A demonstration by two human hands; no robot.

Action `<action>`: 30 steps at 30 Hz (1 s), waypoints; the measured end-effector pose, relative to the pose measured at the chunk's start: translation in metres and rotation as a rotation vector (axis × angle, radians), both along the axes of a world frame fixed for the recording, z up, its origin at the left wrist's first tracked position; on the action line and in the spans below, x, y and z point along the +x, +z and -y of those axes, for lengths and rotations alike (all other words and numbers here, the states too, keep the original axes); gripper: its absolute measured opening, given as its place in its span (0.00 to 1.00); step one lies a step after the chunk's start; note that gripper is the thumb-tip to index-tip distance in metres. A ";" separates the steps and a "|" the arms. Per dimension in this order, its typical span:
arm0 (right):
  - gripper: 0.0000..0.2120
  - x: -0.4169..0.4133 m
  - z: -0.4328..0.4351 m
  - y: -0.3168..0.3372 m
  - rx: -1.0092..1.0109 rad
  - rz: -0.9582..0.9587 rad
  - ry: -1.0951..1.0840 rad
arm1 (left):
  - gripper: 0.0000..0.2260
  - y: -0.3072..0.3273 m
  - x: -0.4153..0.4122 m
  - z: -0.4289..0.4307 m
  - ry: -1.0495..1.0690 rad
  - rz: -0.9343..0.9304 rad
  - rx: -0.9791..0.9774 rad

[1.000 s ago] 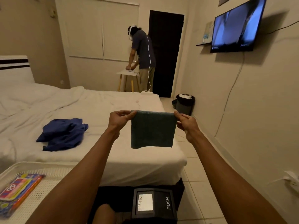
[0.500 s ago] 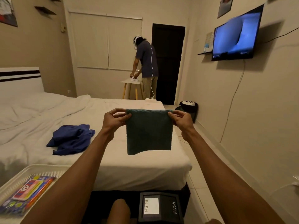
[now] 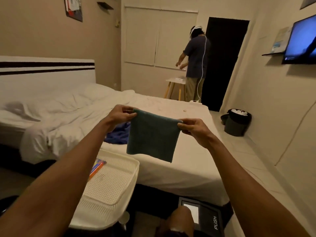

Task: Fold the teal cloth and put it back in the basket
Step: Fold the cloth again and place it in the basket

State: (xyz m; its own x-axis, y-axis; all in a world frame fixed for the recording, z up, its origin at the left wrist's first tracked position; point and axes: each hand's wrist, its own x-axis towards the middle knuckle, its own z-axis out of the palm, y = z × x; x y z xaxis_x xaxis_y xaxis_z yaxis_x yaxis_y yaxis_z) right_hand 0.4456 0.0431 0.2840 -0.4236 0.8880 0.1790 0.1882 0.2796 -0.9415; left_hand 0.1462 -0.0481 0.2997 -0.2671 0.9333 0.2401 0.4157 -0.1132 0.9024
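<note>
The teal cloth (image 3: pixel 152 136) hangs folded as a small square in the air above the bed's near corner. My left hand (image 3: pixel 119 115) pinches its upper left corner and my right hand (image 3: pixel 192 128) pinches its upper right corner, stretching the top edge flat. The white perforated basket (image 3: pixel 119 183) sits below and to the left of the cloth, partly hidden by my left forearm. A colourful flat packet (image 3: pixel 98 167) lies inside the basket.
A white bed (image 3: pixel 179 168) fills the middle, with a crumpled blue cloth (image 3: pixel 118 134) on it behind my left hand. A black bin with a PUSH lid (image 3: pixel 203 218) stands by my knee. Another person (image 3: pixel 195 64) works at a small table by the dark doorway. A dark wastebasket (image 3: pixel 236 123) stands on the right.
My view has swung left and down, so the basket now lies under my left arm. Both hands still hold the cloth by its top corners, tilted down to the right.
</note>
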 end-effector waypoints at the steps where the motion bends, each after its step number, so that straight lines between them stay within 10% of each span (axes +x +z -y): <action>1: 0.14 -0.014 0.001 -0.003 -0.006 0.019 0.033 | 0.14 -0.003 -0.015 0.005 0.023 -0.015 -0.002; 18: 0.07 -0.177 0.072 -0.141 -0.188 0.207 0.177 | 0.09 -0.130 -0.163 0.087 0.210 0.039 -0.287; 30: 0.08 -0.210 -0.015 -0.221 -0.135 0.511 -0.013 | 0.08 -0.255 -0.174 -0.028 0.291 0.095 -0.384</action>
State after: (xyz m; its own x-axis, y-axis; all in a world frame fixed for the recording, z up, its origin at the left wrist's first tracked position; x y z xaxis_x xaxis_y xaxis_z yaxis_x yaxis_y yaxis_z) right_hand 0.2357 0.0580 0.0635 -0.4158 0.8946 -0.1637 0.6350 0.1567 -0.7565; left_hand -0.0280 -0.0200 0.0447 -0.5337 0.8331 -0.1454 0.2942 0.3441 0.8917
